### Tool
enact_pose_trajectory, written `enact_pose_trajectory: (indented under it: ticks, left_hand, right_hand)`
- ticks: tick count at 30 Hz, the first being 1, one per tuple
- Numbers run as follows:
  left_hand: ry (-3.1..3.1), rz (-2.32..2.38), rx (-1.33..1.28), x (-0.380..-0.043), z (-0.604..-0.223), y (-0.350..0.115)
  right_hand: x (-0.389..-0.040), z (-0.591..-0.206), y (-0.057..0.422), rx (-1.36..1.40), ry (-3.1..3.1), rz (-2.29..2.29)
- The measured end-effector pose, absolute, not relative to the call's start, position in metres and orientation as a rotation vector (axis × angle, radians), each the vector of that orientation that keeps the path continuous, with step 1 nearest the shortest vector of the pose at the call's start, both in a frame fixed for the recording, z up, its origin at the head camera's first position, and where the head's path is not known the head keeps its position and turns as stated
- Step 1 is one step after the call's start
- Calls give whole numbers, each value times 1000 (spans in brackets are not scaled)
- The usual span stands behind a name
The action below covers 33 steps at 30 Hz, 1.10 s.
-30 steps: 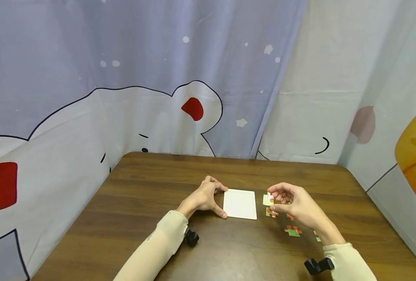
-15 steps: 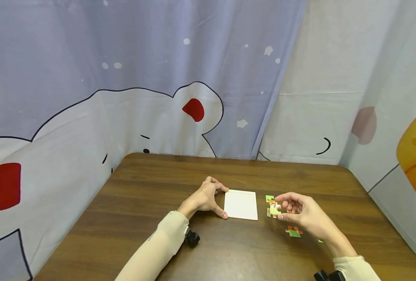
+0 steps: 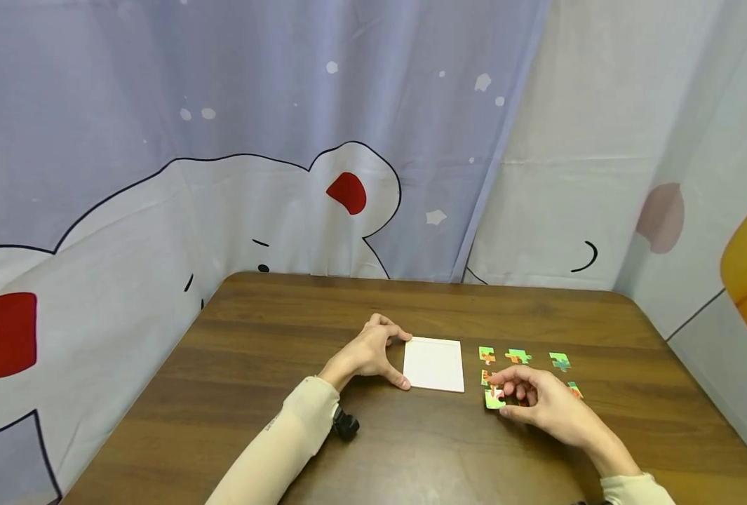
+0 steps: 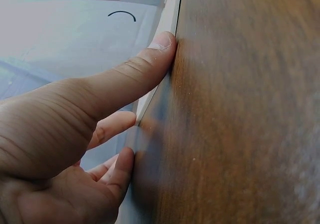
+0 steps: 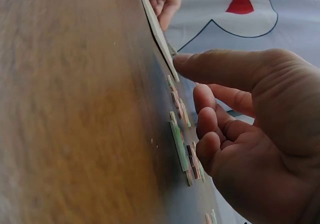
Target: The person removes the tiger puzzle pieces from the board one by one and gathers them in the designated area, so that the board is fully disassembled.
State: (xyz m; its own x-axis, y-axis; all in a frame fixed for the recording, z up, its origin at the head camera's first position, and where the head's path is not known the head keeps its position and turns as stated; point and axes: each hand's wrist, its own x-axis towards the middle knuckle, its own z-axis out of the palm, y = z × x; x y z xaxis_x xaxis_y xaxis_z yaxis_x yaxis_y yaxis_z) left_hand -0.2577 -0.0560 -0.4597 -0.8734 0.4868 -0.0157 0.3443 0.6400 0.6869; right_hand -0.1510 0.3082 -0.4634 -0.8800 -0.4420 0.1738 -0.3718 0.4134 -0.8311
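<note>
My left hand (image 3: 370, 353) holds a flat white square tray (image 3: 435, 365) by its left side, the thumb at the near corner and the index finger at the far one. In the left wrist view the thumb (image 4: 145, 64) presses on the tray's thin edge. To the right of the tray, my right hand (image 3: 546, 405) pinches a green, white and red jigsaw piece (image 3: 494, 399) between thumb and index finger. The other right fingers are curled below. Another jigsaw piece (image 3: 485, 377) lies just behind the held one, partly covered by it.
Further jigsaw pieces lie flat on the brown wooden table (image 3: 272, 308): an orange and green piece (image 3: 487, 354), a green one (image 3: 519, 356), a teal and green one (image 3: 560, 361), and one (image 3: 575, 390) beyond my right hand. A printed curtain (image 3: 272, 210) hangs behind the table.
My right hand has moved nearer to me with the jigsaw piece, which has turned in the fingers. Pieces behind that hand have come into sight. The left hand and tray stay in place.
</note>
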Motion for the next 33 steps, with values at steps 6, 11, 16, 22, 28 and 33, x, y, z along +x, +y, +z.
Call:
enact_pose_trajectory:
  ticks: [6,11,16,22,28,33]
  left_hand:
    - [2665,1045,686,-257,-459,-56]
    - [2669,1050,697,-257,-459,-55]
    - [2670,1040,700,-258,-459,-56]
    - [2670,1057,703,-260,-456,-56]
    - [2663,1066,676,-260,-456,-57]
    - [2668,1051,680,-258,-459,-56]
  right_hand:
    - [-150,-465,308,-720,2708,-1340]
    - [-149,-465,306,-690,2781,-1261]
    - [-150,-464,305,-694,2804,-1222]
    - [-152,-459,304,-700,2819,-1203]
    - [-157,-451,297,-709,2877,-1180]
    - [-173,-433,279,-701,3022,-1081]
